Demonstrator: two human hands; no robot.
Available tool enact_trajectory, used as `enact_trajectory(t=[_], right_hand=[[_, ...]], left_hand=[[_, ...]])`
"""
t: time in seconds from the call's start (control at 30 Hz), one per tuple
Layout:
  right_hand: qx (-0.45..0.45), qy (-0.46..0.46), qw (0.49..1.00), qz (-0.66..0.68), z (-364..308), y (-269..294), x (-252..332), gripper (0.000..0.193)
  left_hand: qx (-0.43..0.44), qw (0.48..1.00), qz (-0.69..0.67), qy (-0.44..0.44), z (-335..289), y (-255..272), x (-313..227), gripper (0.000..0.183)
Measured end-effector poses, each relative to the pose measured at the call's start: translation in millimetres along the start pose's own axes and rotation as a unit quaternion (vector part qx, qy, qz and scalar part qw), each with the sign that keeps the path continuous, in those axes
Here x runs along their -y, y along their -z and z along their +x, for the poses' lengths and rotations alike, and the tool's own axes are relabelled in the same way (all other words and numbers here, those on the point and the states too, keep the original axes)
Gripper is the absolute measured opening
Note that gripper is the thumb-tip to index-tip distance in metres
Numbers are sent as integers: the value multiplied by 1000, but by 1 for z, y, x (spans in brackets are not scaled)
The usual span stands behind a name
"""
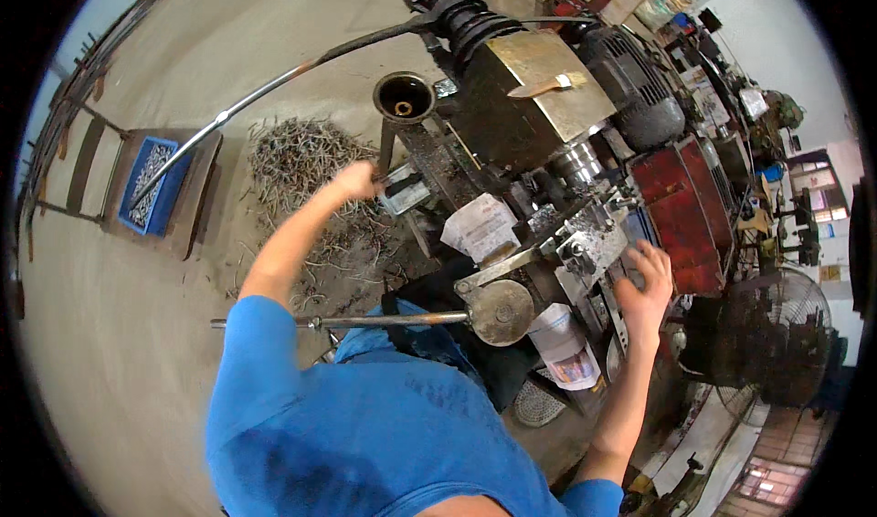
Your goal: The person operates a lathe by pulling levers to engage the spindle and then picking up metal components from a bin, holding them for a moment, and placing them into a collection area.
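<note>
My left hand (354, 181) reaches out to the left, its fingers curled closed and slightly blurred. It is beside a small tray (405, 195) with a dark object in it, and whatever the fingers hold is hidden. On the other side, my right hand (647, 287) is at the metal-covered slide (592, 246) of a greasy machine, thumb and fingers apart, nothing visible between them. In front of the machine's spindle (575, 163) lie scattered metal shavings. A long lever bar (393, 320) with a round metal weight (501, 312) crosses in front of my body.
Thin metal pieces are heaped on the floor (306, 161). A blue crate (151, 185) of small parts stands on a cart at left, under a long rod (265, 88). A brush (548, 85) rests on the machine cover near a motor (630, 83). At right stands a fan (767, 334).
</note>
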State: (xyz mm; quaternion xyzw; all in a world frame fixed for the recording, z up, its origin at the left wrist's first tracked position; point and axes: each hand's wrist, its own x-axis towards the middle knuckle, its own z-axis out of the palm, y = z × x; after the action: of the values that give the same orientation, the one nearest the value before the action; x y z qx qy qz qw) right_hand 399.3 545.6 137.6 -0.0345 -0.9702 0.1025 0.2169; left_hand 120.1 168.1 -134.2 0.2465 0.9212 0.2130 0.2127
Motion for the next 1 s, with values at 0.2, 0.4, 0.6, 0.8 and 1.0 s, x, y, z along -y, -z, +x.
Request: enact_trajectory(t=[0.2, 0.4, 0.6, 0.8, 1.0], right_hand=[[32, -161, 986, -41, -125, 27, -45, 37], [4, -333, 943, -15, -255, 42, -88, 46], [42, -493, 847, -196, -385, 38, -127, 68], [84, -615, 742, -253, -443, 51, -142, 66], [74, -635, 698, -323, -479, 43, -150, 38]], left_hand=[[-8, 991, 133, -25, 15, -45, -30, 33], [50, 914, 369, -158, 58, -6, -25, 23], [67, 969, 233, 42, 30, 13, -29, 29], [16, 983, 171, 68, 13, 10, 36, 32], [-15, 991, 114, 70, -4, 2, 75, 30]])
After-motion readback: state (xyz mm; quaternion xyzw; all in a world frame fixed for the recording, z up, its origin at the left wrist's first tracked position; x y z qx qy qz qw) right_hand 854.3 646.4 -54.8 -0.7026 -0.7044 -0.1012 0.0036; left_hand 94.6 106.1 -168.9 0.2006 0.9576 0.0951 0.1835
